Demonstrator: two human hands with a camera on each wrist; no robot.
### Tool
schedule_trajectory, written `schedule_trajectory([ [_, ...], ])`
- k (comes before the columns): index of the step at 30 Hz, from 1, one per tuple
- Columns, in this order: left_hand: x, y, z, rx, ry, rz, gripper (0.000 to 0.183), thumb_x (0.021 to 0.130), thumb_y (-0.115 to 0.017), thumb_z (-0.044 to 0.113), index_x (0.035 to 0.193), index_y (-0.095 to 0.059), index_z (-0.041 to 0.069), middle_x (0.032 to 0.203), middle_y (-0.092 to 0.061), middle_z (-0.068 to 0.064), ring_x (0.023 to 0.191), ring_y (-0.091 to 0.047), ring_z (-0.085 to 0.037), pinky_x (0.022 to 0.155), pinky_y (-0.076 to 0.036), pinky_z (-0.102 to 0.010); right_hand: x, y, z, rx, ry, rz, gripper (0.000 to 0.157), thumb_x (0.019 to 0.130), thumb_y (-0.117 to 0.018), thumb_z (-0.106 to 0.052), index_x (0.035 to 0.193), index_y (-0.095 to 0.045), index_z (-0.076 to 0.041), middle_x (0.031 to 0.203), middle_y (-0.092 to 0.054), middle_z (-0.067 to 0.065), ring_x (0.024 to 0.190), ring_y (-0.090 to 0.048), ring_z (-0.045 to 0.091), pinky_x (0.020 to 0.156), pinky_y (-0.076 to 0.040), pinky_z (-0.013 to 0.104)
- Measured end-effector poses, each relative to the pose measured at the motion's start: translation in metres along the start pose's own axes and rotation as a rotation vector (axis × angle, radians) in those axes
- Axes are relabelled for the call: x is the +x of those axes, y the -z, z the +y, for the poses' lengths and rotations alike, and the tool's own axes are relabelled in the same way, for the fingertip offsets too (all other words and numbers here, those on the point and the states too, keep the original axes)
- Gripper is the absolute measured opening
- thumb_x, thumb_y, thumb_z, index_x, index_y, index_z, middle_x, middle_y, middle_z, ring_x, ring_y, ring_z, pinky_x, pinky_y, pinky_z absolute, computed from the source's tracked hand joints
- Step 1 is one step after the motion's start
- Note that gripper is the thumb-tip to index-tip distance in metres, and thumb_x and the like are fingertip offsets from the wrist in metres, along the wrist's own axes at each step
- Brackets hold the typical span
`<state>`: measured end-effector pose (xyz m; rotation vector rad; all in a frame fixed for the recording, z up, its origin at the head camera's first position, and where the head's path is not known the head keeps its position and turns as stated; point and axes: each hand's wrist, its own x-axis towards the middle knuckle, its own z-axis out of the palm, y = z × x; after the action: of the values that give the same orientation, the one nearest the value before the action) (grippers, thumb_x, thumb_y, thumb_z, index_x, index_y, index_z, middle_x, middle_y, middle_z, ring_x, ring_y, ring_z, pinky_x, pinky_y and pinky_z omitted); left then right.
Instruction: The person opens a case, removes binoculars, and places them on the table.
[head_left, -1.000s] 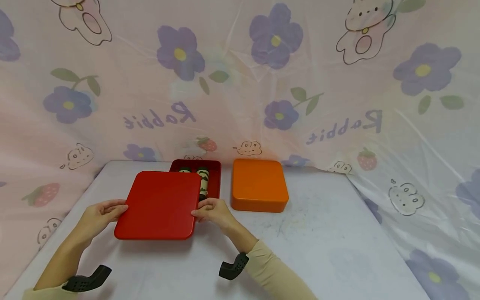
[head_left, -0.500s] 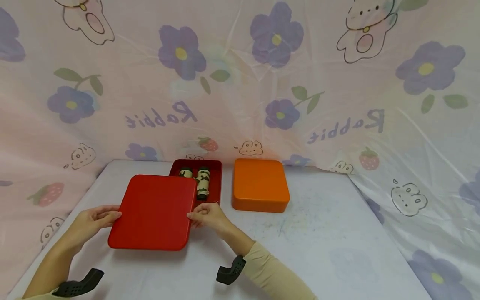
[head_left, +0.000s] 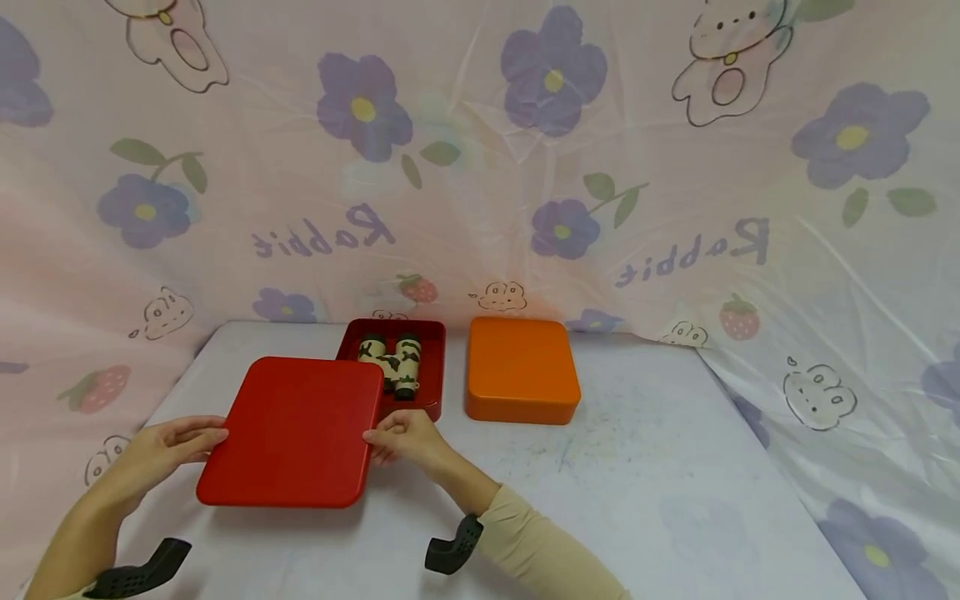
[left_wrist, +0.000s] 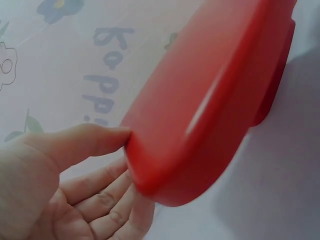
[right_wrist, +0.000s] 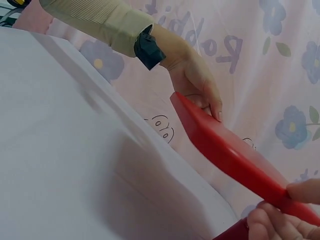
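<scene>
Both hands hold a square red lid (head_left: 292, 433) above the table, its smooth top facing up. The left hand (head_left: 161, 450) pinches its left edge, thumb on top and fingers beneath, as the left wrist view shows on the lid (left_wrist: 190, 115). At the opposite edge, the right hand (head_left: 405, 442) grips with thumb above and fingers curled under. Behind the lid stands a dark red box (head_left: 431, 367), its near left part hidden by the lid. Inside the box lie camouflage-patterned binoculars (head_left: 407, 367), partly covered in this view.
An orange box (head_left: 522, 371), closed on top, stands right of the red box near the back of the table. The white tabletop (head_left: 637, 483) has faint smudges. A flower-and-rabbit print curtain (head_left: 465, 167) hangs behind and at both sides.
The hands have carried the lid left and toward the person. More of the red box and the binoculars inside now shows; the boxes themselves have stayed put.
</scene>
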<state>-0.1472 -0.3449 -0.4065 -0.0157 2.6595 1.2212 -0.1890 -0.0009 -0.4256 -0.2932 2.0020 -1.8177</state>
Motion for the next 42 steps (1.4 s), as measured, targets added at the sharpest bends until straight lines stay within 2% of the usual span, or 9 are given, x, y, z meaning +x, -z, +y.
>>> schedule_trajectory([
  [4, -0.004, 0.003, -0.006, -0.021, -0.02, -0.012, 0.047, 0.101, -0.047, 0.028, 0.129, -0.051, -0.01, 0.092, -0.058, 0.038, 0.084, -0.062, 0.01, 0.073, -0.049, -0.015, 0.0, -0.006, 0.001, 0.0, -0.003, 0.004, 0.021, 0.088, -0.07, -0.013, 0.091, -0.065, 0.008, 0.086, -0.069, 0.033, 0.054, -0.065, 0.011, 0.067, -0.062, 0.036],
  [6, -0.005, 0.005, -0.009, -0.037, -0.018, -0.017, 0.043, 0.101, -0.048, 0.027, 0.126, -0.055, -0.008, 0.092, -0.06, 0.037, 0.084, -0.062, 0.01, 0.072, -0.049, -0.013, 0.001, -0.01, 0.002, -0.001, -0.004, 0.004, 0.02, 0.087, -0.07, -0.012, 0.089, -0.065, 0.007, 0.086, -0.069, 0.034, 0.056, -0.067, 0.015, 0.068, -0.062, 0.037],
  [13, -0.008, 0.007, -0.019, -0.025, 0.011, -0.051, 0.051, 0.102, -0.046, 0.028, 0.13, -0.048, -0.014, 0.093, -0.06, 0.036, 0.085, -0.063, 0.01, 0.073, -0.051, -0.014, -0.001, -0.019, 0.009, -0.006, -0.007, -0.003, 0.02, 0.086, -0.071, -0.011, 0.084, -0.065, 0.008, 0.082, -0.069, 0.034, 0.052, -0.064, 0.01, 0.068, -0.062, 0.041],
  [15, -0.008, 0.008, -0.022, -0.008, 0.026, -0.052, 0.052, 0.101, -0.047, 0.03, 0.131, -0.049, -0.012, 0.094, -0.061, 0.035, 0.085, -0.063, 0.009, 0.075, -0.053, -0.019, 0.0, -0.022, 0.011, -0.002, -0.007, 0.0, 0.02, 0.086, -0.071, -0.01, 0.084, -0.066, 0.009, 0.082, -0.069, 0.035, 0.051, -0.061, 0.008, 0.066, -0.062, 0.04],
  [23, -0.01, 0.016, -0.037, -0.026, 0.05, -0.084, 0.043, 0.101, -0.048, 0.03, 0.127, -0.056, -0.003, 0.097, -0.064, 0.033, 0.086, -0.062, 0.011, 0.073, -0.049, -0.012, 0.005, -0.036, 0.019, -0.023, -0.013, 0.005, 0.019, 0.086, -0.071, -0.011, 0.083, -0.067, 0.007, 0.077, -0.07, 0.031, 0.051, -0.066, 0.015, 0.057, -0.06, 0.031],
  [30, -0.012, 0.018, -0.044, -0.024, 0.09, -0.115, 0.06, 0.102, -0.043, 0.033, 0.135, -0.04, -0.017, 0.096, -0.057, 0.038, 0.086, -0.057, 0.018, 0.074, -0.052, -0.013, 0.003, -0.044, 0.018, -0.027, -0.017, 0.017, 0.017, 0.085, -0.071, -0.009, 0.082, -0.067, 0.007, 0.077, -0.07, 0.032, 0.054, -0.068, 0.023, 0.055, -0.06, 0.031],
  [37, -0.014, 0.019, -0.059, -0.068, 0.09, -0.126, 0.058, 0.103, -0.042, 0.029, 0.133, -0.039, -0.02, 0.093, -0.052, 0.041, 0.086, -0.056, 0.019, 0.074, -0.054, -0.013, 0.006, -0.055, 0.023, -0.027, -0.043, 0.004, 0.016, 0.085, -0.071, -0.009, 0.08, -0.066, 0.005, 0.076, -0.07, 0.031, 0.049, -0.064, 0.013, 0.052, -0.058, 0.028],
  [40, -0.016, 0.02, -0.064, -0.124, 0.081, -0.127, 0.039, 0.104, -0.041, 0.026, 0.126, -0.06, 0.0, 0.093, -0.053, 0.042, 0.086, -0.057, 0.019, 0.074, -0.054, -0.012, 0.007, -0.058, 0.024, -0.031, -0.042, -0.002, 0.015, 0.085, -0.071, -0.009, 0.079, -0.066, 0.004, 0.075, -0.07, 0.031, 0.048, -0.062, 0.01, 0.051, -0.058, 0.028],
  [42, -0.017, 0.02, -0.067, -0.154, 0.08, -0.137, 0.028, 0.104, -0.04, 0.025, 0.116, -0.066, 0.022, 0.094, -0.053, 0.042, 0.086, -0.056, 0.019, 0.074, -0.054, -0.012, 0.007, -0.059, 0.025, -0.034, -0.039, -0.004, 0.015, 0.085, -0.071, -0.008, 0.078, -0.066, 0.004, 0.075, -0.07, 0.031, 0.048, -0.062, 0.01, 0.051, -0.058, 0.027],
])
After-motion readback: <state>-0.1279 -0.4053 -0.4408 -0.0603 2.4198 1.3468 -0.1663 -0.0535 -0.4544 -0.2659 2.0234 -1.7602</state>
